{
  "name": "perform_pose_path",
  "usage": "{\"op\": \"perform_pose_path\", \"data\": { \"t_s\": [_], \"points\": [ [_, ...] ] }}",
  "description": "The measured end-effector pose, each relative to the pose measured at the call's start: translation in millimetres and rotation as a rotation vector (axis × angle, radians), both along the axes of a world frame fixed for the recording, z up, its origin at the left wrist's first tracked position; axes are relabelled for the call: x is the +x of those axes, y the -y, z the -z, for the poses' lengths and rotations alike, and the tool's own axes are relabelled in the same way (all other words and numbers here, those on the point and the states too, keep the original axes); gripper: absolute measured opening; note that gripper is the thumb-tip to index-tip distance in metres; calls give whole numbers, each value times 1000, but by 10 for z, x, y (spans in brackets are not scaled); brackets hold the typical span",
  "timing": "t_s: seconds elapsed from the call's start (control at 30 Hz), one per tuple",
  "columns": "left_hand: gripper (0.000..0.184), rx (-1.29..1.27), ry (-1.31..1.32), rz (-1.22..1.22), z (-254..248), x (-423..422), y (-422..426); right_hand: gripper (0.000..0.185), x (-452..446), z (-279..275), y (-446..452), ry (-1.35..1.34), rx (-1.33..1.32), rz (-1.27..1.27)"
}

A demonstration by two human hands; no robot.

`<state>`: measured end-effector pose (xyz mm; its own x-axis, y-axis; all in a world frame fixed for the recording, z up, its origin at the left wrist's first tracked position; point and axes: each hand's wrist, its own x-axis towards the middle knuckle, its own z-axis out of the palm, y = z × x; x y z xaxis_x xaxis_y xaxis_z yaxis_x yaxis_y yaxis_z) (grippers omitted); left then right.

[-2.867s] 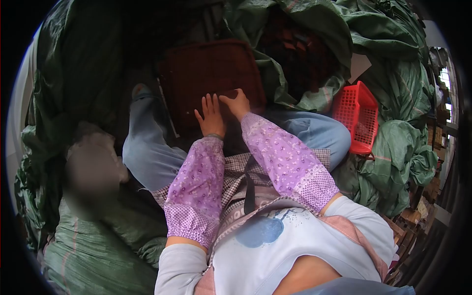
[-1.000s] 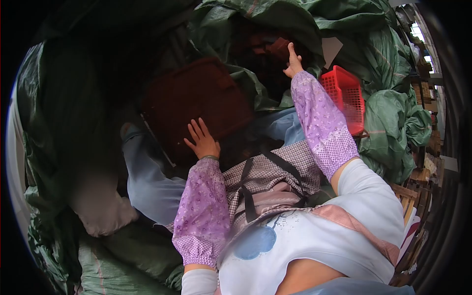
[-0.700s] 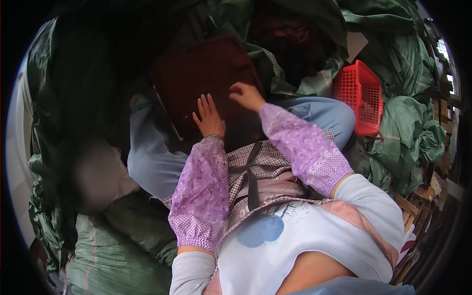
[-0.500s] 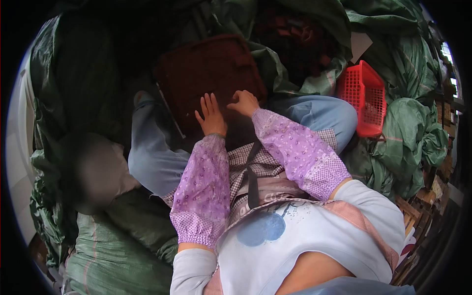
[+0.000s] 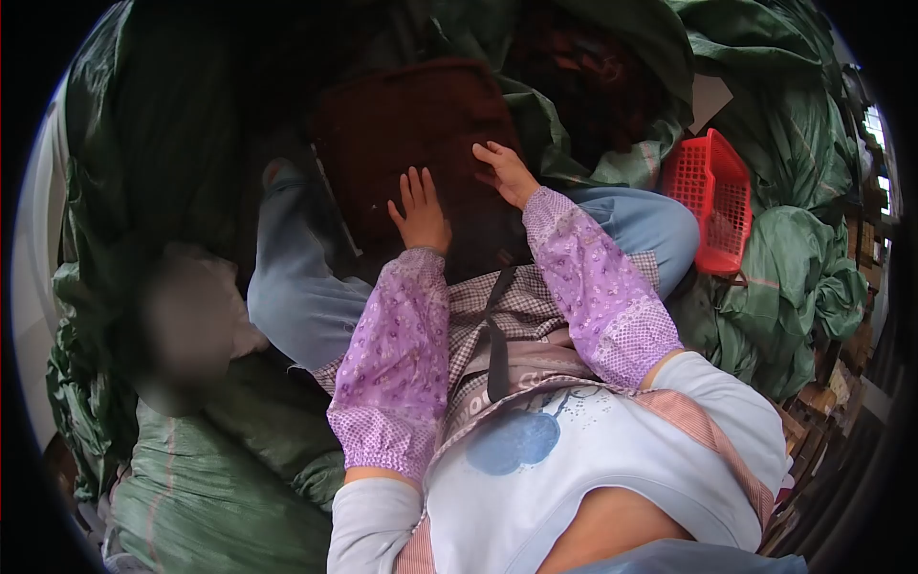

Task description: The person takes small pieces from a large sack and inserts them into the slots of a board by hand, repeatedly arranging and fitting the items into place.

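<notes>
green sacks (image 5: pixel 215 478) around | dim red-brown board (image 5: pixel 406 115), perhaps wood | left hand (image 5: pixel 421 218), right hand (image 5: pixel 507 174) over it, fingers apart

One head-worn camera looks forward and steeply down at the hands (image 5: pixel 421 218)

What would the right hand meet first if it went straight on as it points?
Likely the dark red board beyond the right hand, though the dim view leaves the depth unclear.

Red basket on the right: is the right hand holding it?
No, the right hand is over the dark red surface, beyond the basket's edge.
</notes>
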<state>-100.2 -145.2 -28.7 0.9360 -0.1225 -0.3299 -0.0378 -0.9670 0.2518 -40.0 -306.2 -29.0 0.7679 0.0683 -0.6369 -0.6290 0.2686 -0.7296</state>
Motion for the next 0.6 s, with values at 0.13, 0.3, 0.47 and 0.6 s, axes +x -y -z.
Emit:
{"op": "perform_pose_path", "data": {
  "t_s": [0.13,0.3,0.47,0.6],
  "points": [
    [81,-437,195,-145,-21,75,-29,25,53,-221,-98,41,14,-119],
    [61,-1588,-180,-637,-147,296,-78,17,-15,-378,-193,55,44,-183],
    [24,-1037,81,-541,-35,287,-38,18,-76,-213,-321,-44,-221,159],
    [23,-1162,109,-693,48,258,20,19,-145,-211,-281,15,-42,150]
  ]
}}
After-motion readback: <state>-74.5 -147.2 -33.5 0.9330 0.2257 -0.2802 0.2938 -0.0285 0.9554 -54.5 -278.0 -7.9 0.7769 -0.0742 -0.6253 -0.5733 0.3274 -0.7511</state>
